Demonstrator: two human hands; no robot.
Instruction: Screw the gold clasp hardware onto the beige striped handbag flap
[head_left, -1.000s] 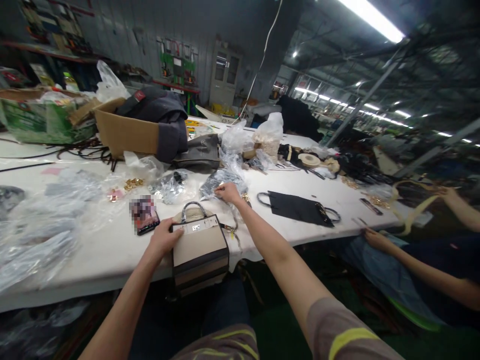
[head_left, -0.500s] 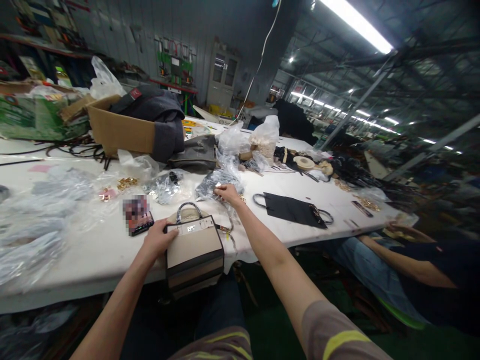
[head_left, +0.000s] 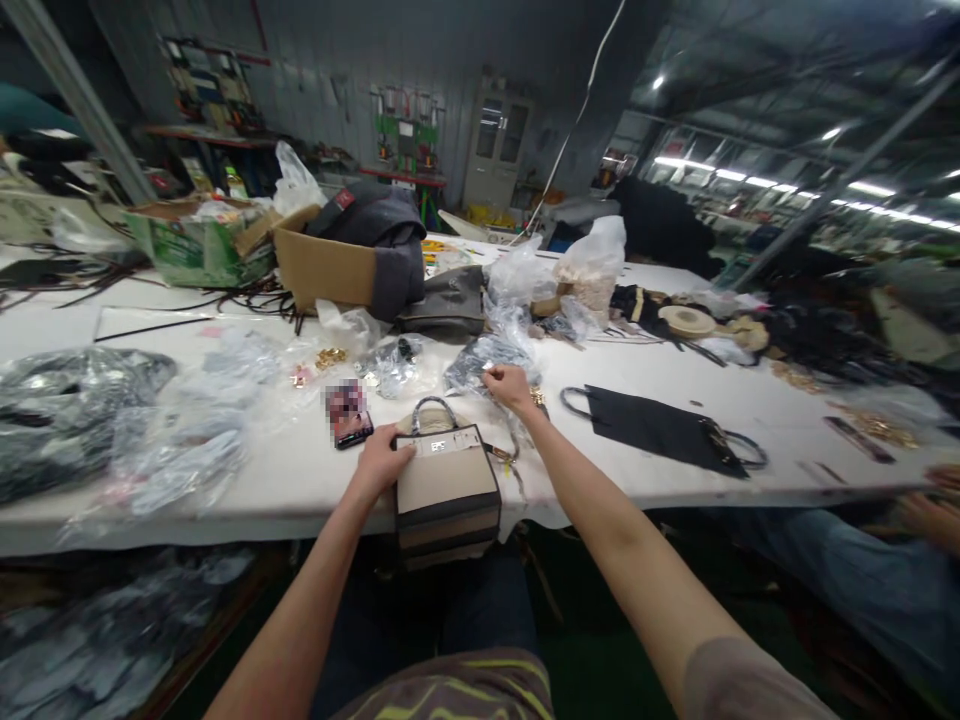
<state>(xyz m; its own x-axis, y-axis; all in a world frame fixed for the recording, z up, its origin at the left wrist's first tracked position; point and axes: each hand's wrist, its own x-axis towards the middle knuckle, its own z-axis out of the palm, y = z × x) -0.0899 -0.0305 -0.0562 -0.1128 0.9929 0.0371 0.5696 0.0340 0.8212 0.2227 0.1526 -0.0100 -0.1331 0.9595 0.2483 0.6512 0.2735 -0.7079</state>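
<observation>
Left hand [head_left: 384, 462] steadies the beige handbag [head_left: 447, 490] at the table edge [head_left: 300, 510], fingers clasped on its top; right hand [head_left: 508, 385] pinches a clear plastic packet [head_left: 480, 358] (contents unclear), which likely needs lifting free next.

The hall was dim overall, lit from above by fluorescent tubes [head_left: 757, 181] far on the right, which burned out to white streaks. The white desk [head_left: 247, 480] caught that light and was the brightest surface, while the space beneath it fell into deep shadow. Clear plastic bags [head_left: 172, 440] on the left gave off small glints. Wide-angle distortion bent beams and desk edges toward the borders. Motion blur softened the right side and the near corners; the centre stayed fairly sharp.
</observation>
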